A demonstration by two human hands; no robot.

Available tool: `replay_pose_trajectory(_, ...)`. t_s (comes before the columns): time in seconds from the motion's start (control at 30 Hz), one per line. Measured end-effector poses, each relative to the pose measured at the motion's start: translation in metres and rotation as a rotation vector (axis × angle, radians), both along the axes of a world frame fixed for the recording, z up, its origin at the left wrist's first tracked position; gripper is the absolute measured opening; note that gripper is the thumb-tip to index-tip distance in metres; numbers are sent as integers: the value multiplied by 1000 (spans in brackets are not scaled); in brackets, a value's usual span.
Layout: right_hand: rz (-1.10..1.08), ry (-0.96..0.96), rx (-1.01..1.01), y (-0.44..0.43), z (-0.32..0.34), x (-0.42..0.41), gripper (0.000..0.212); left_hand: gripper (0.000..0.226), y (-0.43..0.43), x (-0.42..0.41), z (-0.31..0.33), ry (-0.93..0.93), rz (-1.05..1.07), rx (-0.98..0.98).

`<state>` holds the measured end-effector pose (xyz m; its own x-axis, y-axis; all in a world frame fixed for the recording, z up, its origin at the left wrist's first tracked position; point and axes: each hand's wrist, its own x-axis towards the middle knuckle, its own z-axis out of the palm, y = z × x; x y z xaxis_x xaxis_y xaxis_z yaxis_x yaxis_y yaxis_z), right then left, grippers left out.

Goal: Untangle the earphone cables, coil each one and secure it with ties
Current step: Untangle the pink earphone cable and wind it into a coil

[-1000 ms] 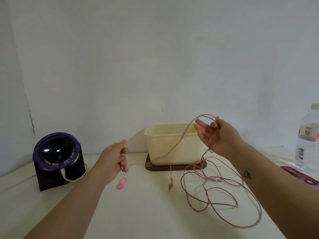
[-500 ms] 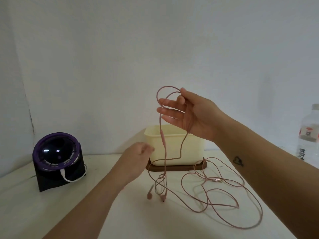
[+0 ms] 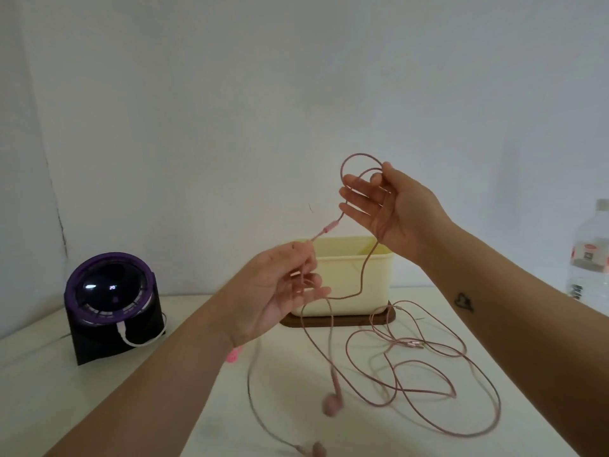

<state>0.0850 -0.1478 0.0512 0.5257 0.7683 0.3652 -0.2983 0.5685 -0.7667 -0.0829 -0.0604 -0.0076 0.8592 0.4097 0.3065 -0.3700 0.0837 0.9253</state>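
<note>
Counter meets the white wall along its back. Its widest bare stretch lies in front of the dark purple-rimmed speaker, left of the left forearm.

Earphone cable, pink: one end is held up between both hands, and the rest lies in loose overlapping loops on the counter, right of centre, in front of the tub.
- Right hand: raised above the tub, palm facing in, fingers nearly straight. The thumb is bent over a loop of cable, so the grip is clamped on it.
- Left hand: lower, in front of the tub, fingertips pinching the cable. Two strands hang below it.
- Earbuds: one dangles blurred above the counter, and the other is at the bottom edge of view.

Pink tie: on the counter, partly hidden by the left wrist.

Cream tub: stands on a dark wooden base against the wall. Only the inner wall shows, so I cannot tell its contents.

Water bottle: far right. Its label is red and white, and the print is too small to read.
</note>
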Motion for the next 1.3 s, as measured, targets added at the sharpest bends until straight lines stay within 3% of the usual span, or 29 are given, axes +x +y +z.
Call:
replay_pose_trajectory(0.2,-246,65,-69,-2,-15,22,42,17,19,-6,3,56,78,-25)
replay_pose_trajectory(0.47,-503,-146,-343,11,-56,59,38,32,39,-4,-8,305,530,360)
replay_pose_trajectory(0.53,-489,-245,-465,9,-71,71,39,31,43,-7,-11,333,566,388)
replay_pose_trajectory(0.67,-253,-366,-762,-3,-93,85,39,26,50,-11,-13,332,563,321)
replay_pose_trajectory(0.77,-233,-637,-1097,-9,-98,90,42,30,50,-10,-11,294,550,207)
replay_pose_trajectory(0.83,-333,-1046,-1314,-6,-95,87,49,32,47,-9,-8,276,513,149)
replay_pose_trajectory(0.9,-496,-1474,-1291,1,-86,74,57,32,43,-5,-7,279,486,144)
replay_pose_trajectory(0.93,-526,-1571,-1158,4,-80,61,59,31,40,-3,-6,279,477,152)
replay_pose_trajectory(0.97,-492,-1559,-989,6,-75,45,58,31,37,0,-6,278,470,165)
replay_pose_trajectory(1.03,-246,-1349,-705,8,-64,6,50,30,31,6,-6,271,456,200)
replay_pose_trajectory(1.1,51,-1186,-619,12,-64,-25,52,29,26,10,-5,253,448,219)
replay_pose_trajectory(1.17,240,-1078,-584,18,-72,-36,40,29,25,10,-4,224,442,217)
replay_pose_trajectory(1.23,283,-927,-517,18,-72,-35,24,28,29,4,-2,188,435,171)
replay_pose_trajectory(1.3,247,-778,-462,15,-66,-26,30,24,37,-6,-2,172,403,134)
